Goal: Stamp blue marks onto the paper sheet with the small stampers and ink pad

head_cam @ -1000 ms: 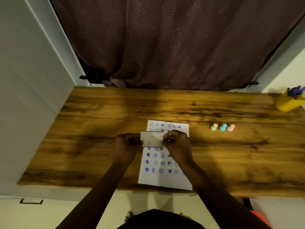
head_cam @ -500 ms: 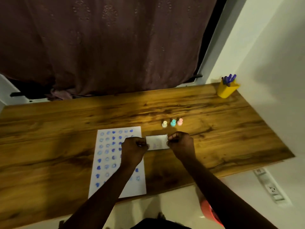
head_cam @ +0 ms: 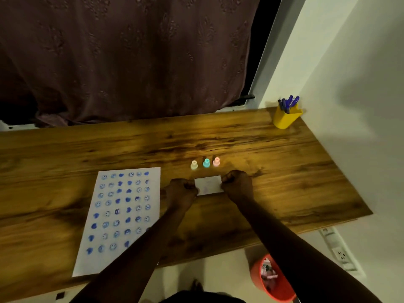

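I have both hands on the small white ink pad (head_cam: 208, 185): my left hand (head_cam: 181, 193) is clamped on its left end, my right hand (head_cam: 237, 185) on its right end, holding it between them over the table (head_cam: 295, 176), nearer the right edge than the left. The paper sheet (head_cam: 122, 215), covered in rows of blue marks, lies just to its left and reaches the near edge. Three small stampers (head_cam: 205, 164) stand in a row just beyond the pad.

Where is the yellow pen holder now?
In the head view, the yellow pen holder stands at the desk's far right corner, beside the white wall, well behind the three stampers.
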`<state>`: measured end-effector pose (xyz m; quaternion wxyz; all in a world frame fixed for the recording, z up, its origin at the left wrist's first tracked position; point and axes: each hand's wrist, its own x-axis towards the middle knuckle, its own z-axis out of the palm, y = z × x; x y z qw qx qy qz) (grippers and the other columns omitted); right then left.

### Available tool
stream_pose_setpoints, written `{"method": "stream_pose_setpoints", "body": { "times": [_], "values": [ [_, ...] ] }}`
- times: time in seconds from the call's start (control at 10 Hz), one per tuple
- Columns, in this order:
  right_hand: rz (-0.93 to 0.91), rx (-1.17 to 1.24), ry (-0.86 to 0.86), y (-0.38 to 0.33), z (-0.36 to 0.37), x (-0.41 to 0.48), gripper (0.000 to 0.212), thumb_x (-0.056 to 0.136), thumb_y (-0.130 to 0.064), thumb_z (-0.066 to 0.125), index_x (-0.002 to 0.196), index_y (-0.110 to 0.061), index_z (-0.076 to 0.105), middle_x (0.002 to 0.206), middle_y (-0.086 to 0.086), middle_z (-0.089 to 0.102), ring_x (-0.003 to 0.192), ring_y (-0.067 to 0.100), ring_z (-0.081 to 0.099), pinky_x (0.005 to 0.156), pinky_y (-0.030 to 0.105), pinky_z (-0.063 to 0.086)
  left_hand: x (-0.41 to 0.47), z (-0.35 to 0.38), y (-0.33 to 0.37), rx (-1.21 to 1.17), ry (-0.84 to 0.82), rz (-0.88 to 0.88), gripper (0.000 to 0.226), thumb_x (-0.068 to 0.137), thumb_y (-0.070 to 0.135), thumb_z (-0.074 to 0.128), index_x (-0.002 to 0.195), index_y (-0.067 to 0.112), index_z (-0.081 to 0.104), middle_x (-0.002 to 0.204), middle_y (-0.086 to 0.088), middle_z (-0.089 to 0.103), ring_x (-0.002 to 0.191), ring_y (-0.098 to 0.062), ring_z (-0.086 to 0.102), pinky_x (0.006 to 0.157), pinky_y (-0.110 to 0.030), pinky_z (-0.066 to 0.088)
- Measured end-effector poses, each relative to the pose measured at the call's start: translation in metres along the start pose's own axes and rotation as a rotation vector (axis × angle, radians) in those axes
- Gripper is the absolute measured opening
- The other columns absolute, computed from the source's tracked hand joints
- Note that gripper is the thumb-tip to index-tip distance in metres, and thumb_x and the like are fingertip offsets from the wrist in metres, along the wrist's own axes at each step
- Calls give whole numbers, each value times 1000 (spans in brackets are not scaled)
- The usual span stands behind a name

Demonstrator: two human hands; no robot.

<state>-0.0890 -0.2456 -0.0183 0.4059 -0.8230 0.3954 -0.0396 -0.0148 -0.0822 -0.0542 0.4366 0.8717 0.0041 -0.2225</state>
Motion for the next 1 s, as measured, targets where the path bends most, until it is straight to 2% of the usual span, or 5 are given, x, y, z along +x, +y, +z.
{"method": "stream_pose_setpoints", "body": {
  "times": [0.3,0.4,0.7,0.9,1.0],
  "values": [
    [9,10,-49,7,1,10,11,79,-6,81,89,-6,75,88,1,71,86,14,65,80,28,50,6,1,2,99,-59,2,31,81,27,83,110,19,75,121,-4,76,96,-13,69,82,-22,43],
    [14,4,-55,8,0,10,15,78,-7,82,91,-6,74,91,3,72,87,16,66,79,27,50,8,1,1,97,-50,11,28,79,25,85,105,19,77,114,-4,78,75,-2,63,67,-16,43],
    [-78,-110,84,-2,-2,-2,18,88,-23,73,103,-13,71,104,5,75,99,25,71,84,35,58,0,-29,10,-11,51,110,33,86,34,77,113,15,71,123,-9,73,107,-27,71,98,-47,57],
    [-387,-29,110,-49,16,-36,13,87,-25,70,100,-23,68,105,-5,73,91,17,71,72,25,53,-14,-91,0,55,215,351,29,94,30,68,120,19,71,113,0,77,86,-8,68,72,-21,54],
    [-606,-102,84,-87,33,-51,22,90,-31,66,111,-26,70,116,-2,71,106,19,67,86,29,55,-20,-127,-2,95,312,459,38,98,34,61,134,21,61,134,-3,68,114,-20,67,96,-36,55]
  ]
}}
